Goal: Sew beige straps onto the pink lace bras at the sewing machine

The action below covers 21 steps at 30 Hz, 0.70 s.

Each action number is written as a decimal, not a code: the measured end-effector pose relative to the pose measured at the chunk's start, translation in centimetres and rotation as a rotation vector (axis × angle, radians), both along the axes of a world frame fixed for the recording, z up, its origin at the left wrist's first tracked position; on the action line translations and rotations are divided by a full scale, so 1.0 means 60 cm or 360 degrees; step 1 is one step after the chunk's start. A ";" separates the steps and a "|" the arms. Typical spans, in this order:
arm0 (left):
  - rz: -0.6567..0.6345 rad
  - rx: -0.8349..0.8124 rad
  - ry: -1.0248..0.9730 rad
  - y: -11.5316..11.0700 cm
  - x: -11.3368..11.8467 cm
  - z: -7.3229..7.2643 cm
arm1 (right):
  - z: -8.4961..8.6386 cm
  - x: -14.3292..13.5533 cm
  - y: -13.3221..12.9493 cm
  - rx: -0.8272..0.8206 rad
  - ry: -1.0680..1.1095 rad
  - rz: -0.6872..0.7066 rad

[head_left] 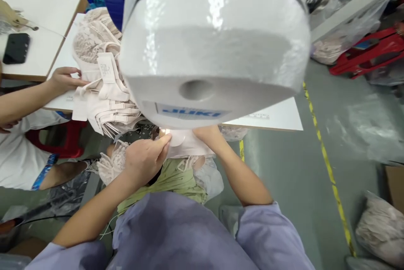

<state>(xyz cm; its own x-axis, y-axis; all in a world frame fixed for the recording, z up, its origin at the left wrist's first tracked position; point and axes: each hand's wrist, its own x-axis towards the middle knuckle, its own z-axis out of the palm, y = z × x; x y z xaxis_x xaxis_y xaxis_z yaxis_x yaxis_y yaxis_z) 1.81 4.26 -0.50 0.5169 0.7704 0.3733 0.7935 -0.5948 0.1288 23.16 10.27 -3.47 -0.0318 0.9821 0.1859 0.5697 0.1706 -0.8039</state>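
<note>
Below the white sewing machine head [214,59], my left hand [147,156] pinches the left edge of a pale beige garment piece [186,143], close to a small bright light. My right hand [208,135] rests at the right side of that piece; its fingers are hidden under the machine head. Lace of the same colour [113,162] hangs left of my left hand. A pile of beige lace bras [104,72] lies on the white table at the left, with a tag on top.
At the left, another person's hand [65,80] touches the pile. A black phone [17,48] lies on a neighbouring table [47,4]. A red stool [372,51] and filled plastic bags [381,228] stand on the floor at right.
</note>
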 end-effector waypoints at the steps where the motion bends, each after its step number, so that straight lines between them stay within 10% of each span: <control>1: -0.0001 0.0020 -0.0005 0.000 -0.001 0.000 | 0.000 0.000 0.000 -0.0012 0.0003 0.0015; 21: -0.0290 0.0149 -0.0054 0.004 0.023 0.006 | 0.019 0.016 -0.011 0.0106 0.0125 -0.0027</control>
<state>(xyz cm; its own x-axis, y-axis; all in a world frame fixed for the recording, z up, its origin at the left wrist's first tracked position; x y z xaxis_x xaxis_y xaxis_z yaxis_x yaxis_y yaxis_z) 3.19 4.50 -0.13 0.6302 0.6267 0.4584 0.6680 -0.7385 0.0913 24.11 9.62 -2.33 0.0023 0.9677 0.2521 0.5086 0.2160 -0.8334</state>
